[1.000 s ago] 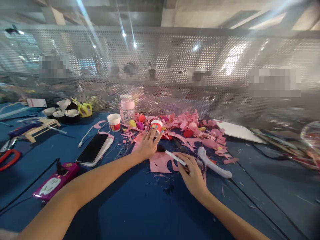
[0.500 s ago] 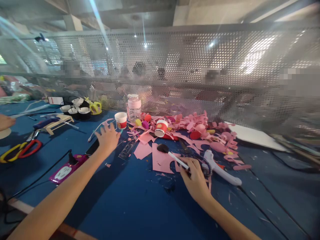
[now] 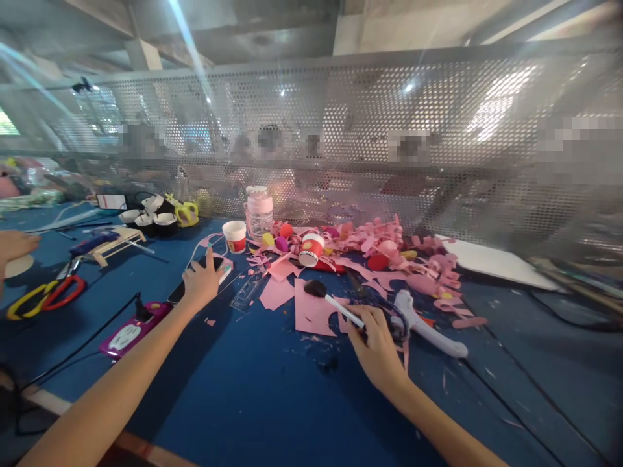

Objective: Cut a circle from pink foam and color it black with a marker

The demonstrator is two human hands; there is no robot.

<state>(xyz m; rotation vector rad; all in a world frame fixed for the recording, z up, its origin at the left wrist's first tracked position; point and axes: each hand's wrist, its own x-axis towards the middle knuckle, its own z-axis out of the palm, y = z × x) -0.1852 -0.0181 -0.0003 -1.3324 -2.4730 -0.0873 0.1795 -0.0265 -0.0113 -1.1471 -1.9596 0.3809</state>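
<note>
Held in my right hand is a brush with a white handle and dark, fluffy bristles. Its tip points left over a pink sheet with cut-out edges. My left hand is over a dark phone, fingers stretched out and holding nothing; whether they touch the screen I cannot tell. Just behind that hand stands an upright red-and-white paper cup. A second paper cup lies tipped toward me among the pink scraps. Close to my right hand rests a white glue gun with a black cord.
Pink scraps are heaped along the perforated metal screen, beside a pink-lidded bottle. Left are scissors, a purple power strip, black-and-white cups and another person's hand. A white board lies right.
My left hand has come down and slightly left onto the phone area, away from the upright paper cup. My right hand keeps the brush in nearly the same spot.
</note>
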